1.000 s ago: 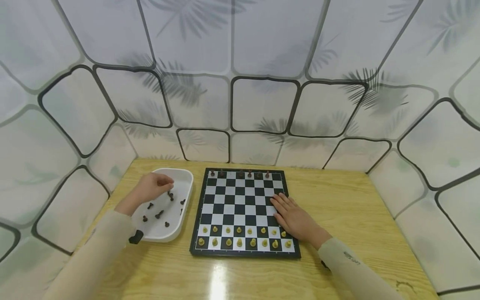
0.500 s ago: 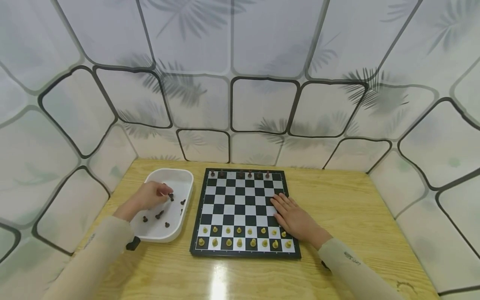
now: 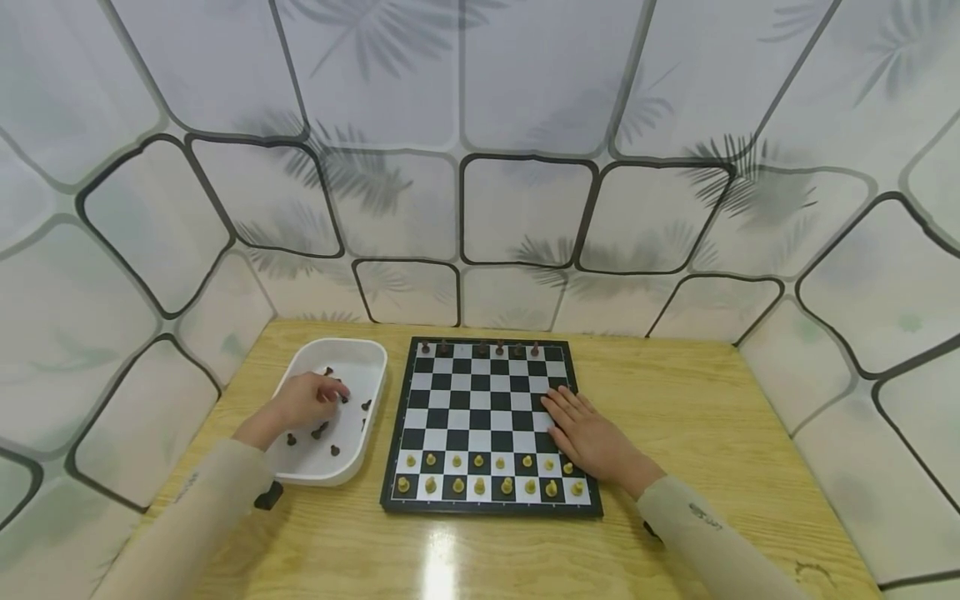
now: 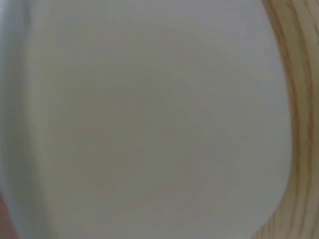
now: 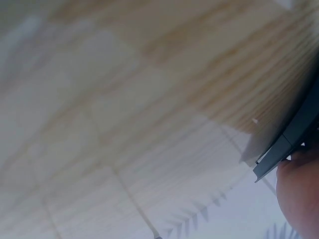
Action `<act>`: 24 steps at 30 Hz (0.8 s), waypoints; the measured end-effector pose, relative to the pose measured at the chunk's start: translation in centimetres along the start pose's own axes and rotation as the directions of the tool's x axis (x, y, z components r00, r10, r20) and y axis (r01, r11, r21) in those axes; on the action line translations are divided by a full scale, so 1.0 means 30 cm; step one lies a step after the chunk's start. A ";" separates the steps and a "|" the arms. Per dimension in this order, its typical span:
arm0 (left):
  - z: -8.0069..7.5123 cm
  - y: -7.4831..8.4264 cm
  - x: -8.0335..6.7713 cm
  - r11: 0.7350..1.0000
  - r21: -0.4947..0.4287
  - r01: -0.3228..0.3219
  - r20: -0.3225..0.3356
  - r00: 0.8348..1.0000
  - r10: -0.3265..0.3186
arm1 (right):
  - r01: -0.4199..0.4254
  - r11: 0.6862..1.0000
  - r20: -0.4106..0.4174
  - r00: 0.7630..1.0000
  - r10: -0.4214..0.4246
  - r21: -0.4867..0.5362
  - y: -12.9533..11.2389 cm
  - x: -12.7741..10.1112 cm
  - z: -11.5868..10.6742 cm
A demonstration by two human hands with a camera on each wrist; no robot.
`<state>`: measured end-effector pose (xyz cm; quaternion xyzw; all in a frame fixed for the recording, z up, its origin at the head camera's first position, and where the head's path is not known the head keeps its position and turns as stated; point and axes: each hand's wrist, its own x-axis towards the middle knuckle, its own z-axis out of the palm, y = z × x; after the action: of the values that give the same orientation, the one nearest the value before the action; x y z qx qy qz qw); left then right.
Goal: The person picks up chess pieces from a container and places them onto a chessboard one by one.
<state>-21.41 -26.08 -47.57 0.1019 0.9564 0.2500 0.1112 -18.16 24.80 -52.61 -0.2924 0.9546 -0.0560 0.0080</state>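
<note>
My left hand [image 3: 306,400] reaches into the white tray [image 3: 358,457], its fingertips right at a dark chess piece [image 3: 344,399]. I cannot tell whether the fingers pinch that piece. Several more dark pieces lie scattered in the tray, among them a pawn-like one [image 3: 334,450]. The left wrist view shows mostly the tray's blurred wall [image 4: 164,119]. My right hand [image 3: 592,437] rests with fingers extended on the right edge of the chessboard [image 3: 480,400]. In the right wrist view the board's dark edge [image 5: 284,152] meets part of that hand.
Yellow pieces [image 3: 479,485] stand in two rows along the board's near side. Several dark pieces [image 3: 499,349] stand on its far row. Board and tray sit side by side on a wooden table [image 3: 675,392], enclosed by patterned curtain walls [image 3: 525,208].
My left hand dipped lower into the tray, then shifted slightly right, its fingertips now over a dark piece. A piece beyond the hand has come into view. My right hand stayed still.
</note>
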 end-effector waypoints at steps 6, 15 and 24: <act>0.004 0.009 -0.005 1.000 -0.004 0.022 0.004 1.000 -0.022 | 0.004 1.000 -0.014 1.000 -0.004 0.000 0.000 -0.001 0.000; 0.013 -0.002 0.012 0.998 -0.009 0.056 0.000 0.998 -0.056 | 0.006 1.000 -0.015 1.000 -0.006 -0.003 0.000 -0.001 -0.002; 0.008 -0.006 0.029 0.997 -0.009 0.072 -0.026 0.997 -0.072 | -0.001 1.000 -0.008 1.000 0.001 0.006 0.004 0.001 0.004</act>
<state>-22.20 -25.92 -48.01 0.0636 0.9598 0.2511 0.1081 -18.25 24.86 -52.75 -0.2918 0.9546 -0.0603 0.0052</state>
